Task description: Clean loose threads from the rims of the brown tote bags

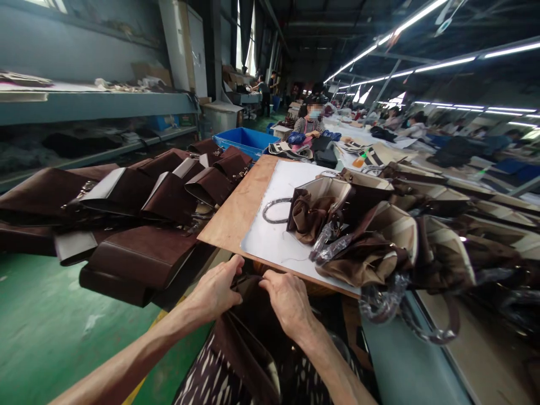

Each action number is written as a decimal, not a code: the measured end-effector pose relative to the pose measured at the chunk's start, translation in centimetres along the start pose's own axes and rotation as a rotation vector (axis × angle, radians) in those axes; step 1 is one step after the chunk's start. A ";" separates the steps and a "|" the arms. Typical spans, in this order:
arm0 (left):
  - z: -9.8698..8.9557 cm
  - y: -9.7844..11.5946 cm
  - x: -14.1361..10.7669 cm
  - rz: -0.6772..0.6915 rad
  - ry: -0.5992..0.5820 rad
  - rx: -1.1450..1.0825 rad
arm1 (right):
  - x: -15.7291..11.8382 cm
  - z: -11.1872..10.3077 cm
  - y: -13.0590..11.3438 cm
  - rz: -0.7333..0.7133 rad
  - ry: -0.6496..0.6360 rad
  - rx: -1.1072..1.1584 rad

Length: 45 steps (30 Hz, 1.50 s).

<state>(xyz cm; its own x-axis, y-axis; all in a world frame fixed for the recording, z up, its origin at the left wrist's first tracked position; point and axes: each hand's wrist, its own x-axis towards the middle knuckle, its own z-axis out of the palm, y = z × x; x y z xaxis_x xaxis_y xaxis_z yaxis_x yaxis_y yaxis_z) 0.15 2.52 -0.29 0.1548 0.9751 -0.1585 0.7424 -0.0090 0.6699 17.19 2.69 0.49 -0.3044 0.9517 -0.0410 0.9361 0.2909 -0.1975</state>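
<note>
A dark brown handbag [248, 337] lies on my lap, against patterned dark cloth, partly hidden by my forearms. My left hand [219, 287] curls its fingers and thumb about the bag's upper left edge. On the opposite side, my right hand [287, 298] is closed on the upper edge, its fingertips bent down over the dark material. The fabric between both hands is too dark to make out in detail. Just beyond my hands is the edge of a wooden board [234, 216] with a white sheet [264, 233] on it.
Brown bags with gathered fabric [367, 253] and plastic-wrapped handles crowd the board and bench on the right. Brown flap bags [139, 259] are piled at left. A blue bin [242, 140] stands behind the board. A masked person [310, 124] sits farther back.
</note>
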 end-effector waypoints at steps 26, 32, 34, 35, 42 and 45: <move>-2.2 -2.4 6.7 0.396 -0.243 0.227 | 1.8 0.4 -3.8 0.095 -0.153 -0.020; 0.3 -2.1 5.0 0.310 -0.066 0.259 | 1.0 0.7 -3.5 0.126 -0.174 -0.001; 0.8 -2.3 3.5 0.322 -0.039 0.243 | 0.3 0.9 -2.3 0.140 -0.169 0.049; 0.9 -2.3 2.9 0.332 -0.033 0.224 | 0.0 1.0 -1.8 0.144 -0.166 0.071; 0.7 -1.6 1.2 0.362 -0.058 0.158 | -0.1 1.3 -0.3 0.171 -0.155 0.096; 0.8 -1.4 0.7 0.331 -0.087 0.237 | 0.1 1.2 -0.4 0.174 -0.146 0.101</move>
<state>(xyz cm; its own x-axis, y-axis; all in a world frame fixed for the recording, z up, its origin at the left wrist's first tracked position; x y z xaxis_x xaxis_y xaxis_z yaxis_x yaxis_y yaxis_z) -0.26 3.05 -1.90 0.4569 0.8890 -0.0303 0.7717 -0.3792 0.5106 16.55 2.49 -0.60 -0.1689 0.9602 -0.2224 0.9566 0.1054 -0.2718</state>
